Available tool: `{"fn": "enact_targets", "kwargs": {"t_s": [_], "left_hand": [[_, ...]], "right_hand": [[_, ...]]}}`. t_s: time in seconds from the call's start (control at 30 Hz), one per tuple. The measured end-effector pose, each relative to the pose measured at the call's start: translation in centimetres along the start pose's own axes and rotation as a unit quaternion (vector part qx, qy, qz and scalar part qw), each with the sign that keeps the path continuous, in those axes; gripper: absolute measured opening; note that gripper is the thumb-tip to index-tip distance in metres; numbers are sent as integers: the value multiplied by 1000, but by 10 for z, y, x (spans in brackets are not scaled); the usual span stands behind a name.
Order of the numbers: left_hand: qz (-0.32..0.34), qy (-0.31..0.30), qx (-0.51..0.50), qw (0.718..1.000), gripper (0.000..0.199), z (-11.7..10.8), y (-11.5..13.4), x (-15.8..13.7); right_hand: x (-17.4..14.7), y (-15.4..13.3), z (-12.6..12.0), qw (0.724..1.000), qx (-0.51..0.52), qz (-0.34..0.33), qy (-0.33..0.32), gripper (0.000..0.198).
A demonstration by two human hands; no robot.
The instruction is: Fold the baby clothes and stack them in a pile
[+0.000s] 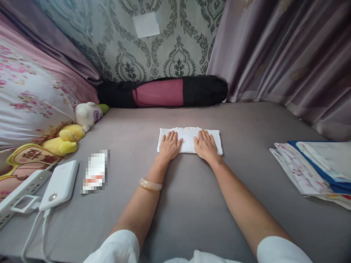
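A white piece of cloth (188, 140), folded into a flat rectangle, lies on the grey sheet (181, 204) in front of me. What looks like a collar shows along its far edge. My left hand (170, 145) rests palm down on the left part of the cloth, fingers stretched out. On the right part lies my right hand (205, 144), also flat with its fingers extended. A strip of white cloth shows between the two hands. Neither hand grips anything.
Folded fabrics (315, 168) are stacked at the right. To the left are a white power bank (60, 184) with cables, a power strip (24, 191), a pixelated item (95, 171) and plush toys (87, 114). A black-and-pink long bag (159, 93) lies along the wall.
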State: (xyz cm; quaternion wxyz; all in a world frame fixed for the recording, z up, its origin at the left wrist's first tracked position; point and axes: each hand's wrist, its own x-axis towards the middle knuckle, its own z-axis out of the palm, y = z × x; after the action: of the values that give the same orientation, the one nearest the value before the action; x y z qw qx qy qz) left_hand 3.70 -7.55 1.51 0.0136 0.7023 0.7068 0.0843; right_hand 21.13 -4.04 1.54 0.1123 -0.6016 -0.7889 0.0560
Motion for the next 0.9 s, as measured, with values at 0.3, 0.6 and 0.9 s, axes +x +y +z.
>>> {"fn": "enact_targets", "kwargs": {"t_s": [0.3, 0.6, 0.9], "left_hand": [[41, 61, -14, 997, 54, -1, 26, -2], [45, 59, -63, 995, 48, 5, 29, 0], [-142, 266, -208, 930, 36, -8, -11, -4]], "right_hand": [[-4, -18, -1, 997, 30, -63, 41, 56], [-5, -16, 10, 996, 13, -78, 45, 53], [2, -51, -11, 999, 14, -41, 6, 53]]}}
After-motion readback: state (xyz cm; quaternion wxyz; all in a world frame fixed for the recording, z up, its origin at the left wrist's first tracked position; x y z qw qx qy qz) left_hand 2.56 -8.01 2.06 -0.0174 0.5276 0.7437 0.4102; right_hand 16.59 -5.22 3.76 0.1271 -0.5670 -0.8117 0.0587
